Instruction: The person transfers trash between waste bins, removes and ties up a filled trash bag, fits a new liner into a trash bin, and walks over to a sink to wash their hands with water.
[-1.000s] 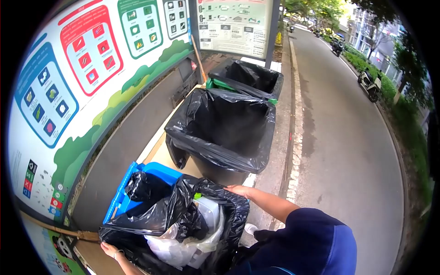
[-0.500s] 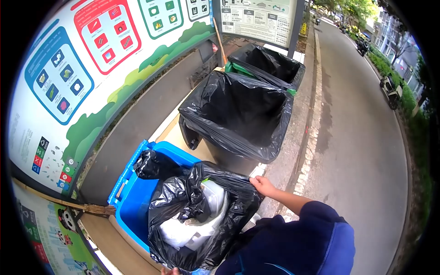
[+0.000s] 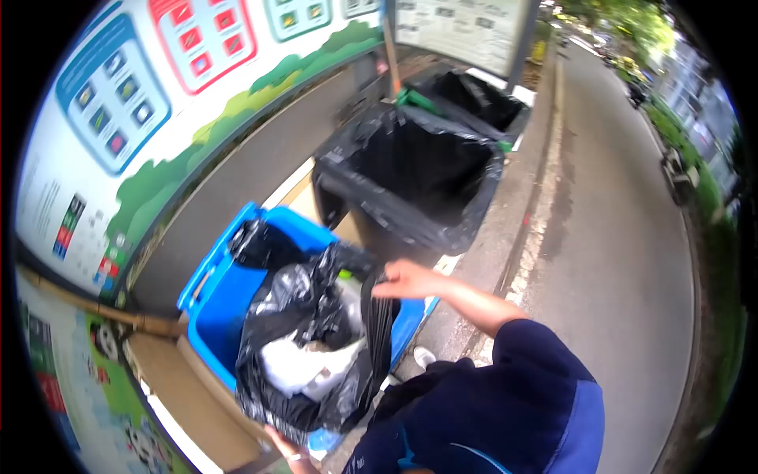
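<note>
A blue bin (image 3: 217, 304) stands at the lower left, with a black bag (image 3: 260, 379) bunched inside it. White plastic rubbish (image 3: 304, 367) shows in the bag's mouth. My right hand (image 3: 407, 280) is closed on the bag's right edge, which is drawn up into folds away from the bin's right rim. At the bag's near lower edge is my left hand (image 3: 283, 444), partly hidden, so its fingers cannot be made out. A smaller knotted part of black plastic (image 3: 264, 246) lies at the bin's back left corner.
Behind the blue bin stands a bin lined in black (image 3: 418, 229), and beyond it a green bin with a black liner (image 3: 474, 99). A printed board (image 3: 260, 103) lines the left. A kerb and road (image 3: 616, 237) run along the right, with a parked scooter (image 3: 677, 178).
The bag's edges have come off the bin's rim and gathered inward, baring more blue. My right hand has moved inward with the edge; my left hand has moved from the left corner to the near side.
</note>
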The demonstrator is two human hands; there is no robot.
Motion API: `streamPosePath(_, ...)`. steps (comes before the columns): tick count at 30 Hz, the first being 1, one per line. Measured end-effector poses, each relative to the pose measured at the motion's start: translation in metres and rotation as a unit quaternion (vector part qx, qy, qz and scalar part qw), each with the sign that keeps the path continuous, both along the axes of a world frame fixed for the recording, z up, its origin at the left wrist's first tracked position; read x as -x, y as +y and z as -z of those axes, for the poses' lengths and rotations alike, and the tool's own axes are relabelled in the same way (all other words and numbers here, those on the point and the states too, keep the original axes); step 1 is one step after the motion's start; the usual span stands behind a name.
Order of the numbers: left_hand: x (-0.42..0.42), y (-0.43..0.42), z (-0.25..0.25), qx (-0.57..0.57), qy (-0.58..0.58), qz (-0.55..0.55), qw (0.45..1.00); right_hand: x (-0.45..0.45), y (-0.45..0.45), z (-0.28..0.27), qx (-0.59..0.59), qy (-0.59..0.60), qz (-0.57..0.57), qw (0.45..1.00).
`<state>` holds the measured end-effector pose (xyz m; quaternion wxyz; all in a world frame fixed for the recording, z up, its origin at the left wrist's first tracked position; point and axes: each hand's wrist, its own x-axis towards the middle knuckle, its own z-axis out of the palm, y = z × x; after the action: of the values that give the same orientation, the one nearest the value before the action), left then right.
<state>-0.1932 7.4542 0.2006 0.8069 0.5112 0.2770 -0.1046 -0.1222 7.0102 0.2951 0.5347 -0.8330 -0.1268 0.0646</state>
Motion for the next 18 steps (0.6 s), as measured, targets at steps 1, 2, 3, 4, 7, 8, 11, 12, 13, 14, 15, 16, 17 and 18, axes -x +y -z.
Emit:
streamPosePath(1,0.001,0.011,0.017,-0.022,0.014,0.01,1.0,-0.005,0.005,-0.002,0.034,-0.052,0.002,0.998)
streamPosePath(2,-0.001,0.037,0.065,0.001,0.039,-0.036,0.999,-0.005,0.01,-0.009,0.022,0.008,-0.045,0.999)
streamPosePath(3,0.004,0.033,0.068,-0.005,-0.018,-0.023,1.0,0.0,0.013,-0.021,0.016,0.068,-0.098,0.993)
streamPosePath(4,0.005,0.032,0.074,0.042,0.01,-0.039,0.998,0.006,0.02,-0.035,0.001,0.103,-0.113,0.988)
streamPosePath(7,0.004,0.023,0.074,-0.141,0.085,-0.133,0.977,0.016,0.021,-0.025,-0.065,0.223,-0.091,0.968)
streamPosePath(8,0.01,0.031,0.094,-0.139,0.021,-0.171,0.975,0.02,0.023,-0.023,-0.096,0.209,-0.092,0.969)
streamPosePath(11,0.019,0.03,0.08,-0.311,-0.068,-0.213,0.924,0.032,0.039,-0.009,-0.166,0.216,-0.071,0.96)
streamPosePath(12,0.028,0.034,0.075,-0.255,-0.092,-0.199,0.942,0.032,0.039,-0.004,-0.161,0.25,-0.048,0.954)
streamPosePath(13,0.04,0.038,0.072,-0.196,-0.121,-0.185,0.955,0.033,0.042,0.001,-0.154,0.279,-0.024,0.948)
streamPosePath(14,0.051,0.038,0.055,-0.264,-0.118,-0.14,0.947,0.033,0.047,0.004,-0.137,0.299,-0.016,0.944)
streamPosePath(15,0.065,0.044,0.046,-0.267,-0.122,-0.067,0.953,0.031,0.05,0.004,-0.134,0.304,-0.029,0.943)
streamPosePath(16,0.073,0.036,0.024,-0.234,-0.128,-0.053,0.962,0.029,0.051,0.002,-0.115,0.227,-0.027,0.967)
streamPosePath(17,0.08,0.023,-0.006,-0.201,-0.134,-0.037,0.97,0.027,0.052,-0.002,-0.097,0.149,-0.023,0.984)
streamPosePath(18,0.089,0.013,-0.034,-0.168,-0.134,0.004,0.977,0.023,0.05,-0.008,-0.061,0.099,-0.011,0.993)
